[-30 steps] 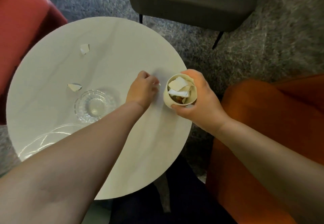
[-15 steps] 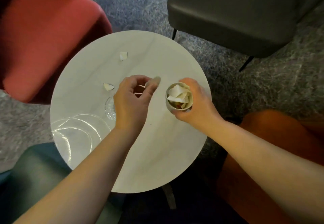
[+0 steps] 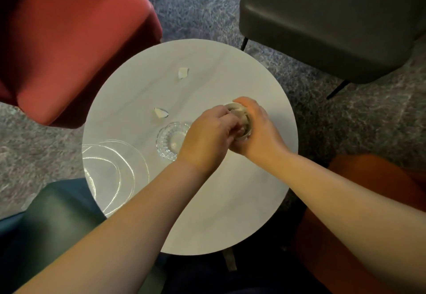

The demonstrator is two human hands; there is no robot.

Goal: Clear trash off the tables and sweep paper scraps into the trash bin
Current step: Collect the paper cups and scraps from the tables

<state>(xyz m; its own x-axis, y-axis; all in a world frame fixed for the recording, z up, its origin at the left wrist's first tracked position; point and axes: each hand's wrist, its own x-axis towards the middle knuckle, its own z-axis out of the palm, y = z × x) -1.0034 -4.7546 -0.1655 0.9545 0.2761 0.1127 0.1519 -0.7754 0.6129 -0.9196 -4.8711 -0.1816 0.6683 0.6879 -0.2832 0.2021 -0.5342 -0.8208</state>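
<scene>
Right hand (image 3: 258, 130) grips paper cup (image 3: 242, 121) over round table (image 3: 207, 201); left hand (image 3: 207, 134) fingers curled into cup mouth, contents unclear; two paper scraps (image 3: 160, 112) beside glass dish (image 3: 171, 140).

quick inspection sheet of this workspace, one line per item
surface: round white table, glare at its left edge
job's things: paper cup stuffed with scraps; two paper scraps loose on the table
clutter: glass dish
hands: right hand grips the cup; left hand has its fingers at the cup's mouth
cables: nothing seen
surroundings: red chair, dark chair, orange seat, grey carpet
</scene>
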